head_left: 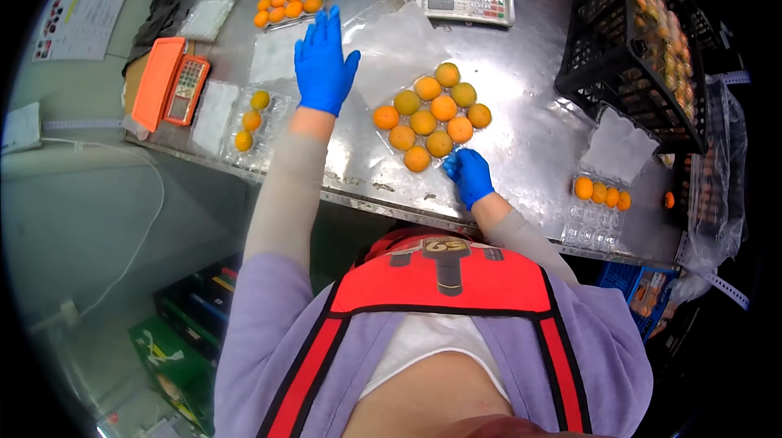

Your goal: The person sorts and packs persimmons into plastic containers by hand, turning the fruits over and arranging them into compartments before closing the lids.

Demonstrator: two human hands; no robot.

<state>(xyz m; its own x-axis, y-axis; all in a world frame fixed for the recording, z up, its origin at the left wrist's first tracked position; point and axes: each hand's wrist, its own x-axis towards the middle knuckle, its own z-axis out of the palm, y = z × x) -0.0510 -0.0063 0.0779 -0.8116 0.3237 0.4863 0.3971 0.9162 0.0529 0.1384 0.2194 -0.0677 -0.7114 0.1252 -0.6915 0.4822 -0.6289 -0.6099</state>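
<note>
On the metal table, a clear plastic tray holds several orange and greenish-orange fruits (444, 108) in rows. My right hand (470, 176), in a blue glove, has its fingers curled together at the tray's near right corner; what they hold, if anything, is hidden. My left hand (324, 67), also blue-gloved, is stretched out flat with fingers apart, left of the tray and holding nothing. Just beyond its fingertips is another tray of small oranges (289, 4). A third tray, with three fruits (252, 120) in one row, lies to the left of my left forearm.
A scale (464, 0) stands at the back. Orange-cased device (186, 89) on the left. At the right are a black crate (631, 71) of packed fruit and a tray with several oranges (601, 192). The table's front edge (391, 208) runs before my body.
</note>
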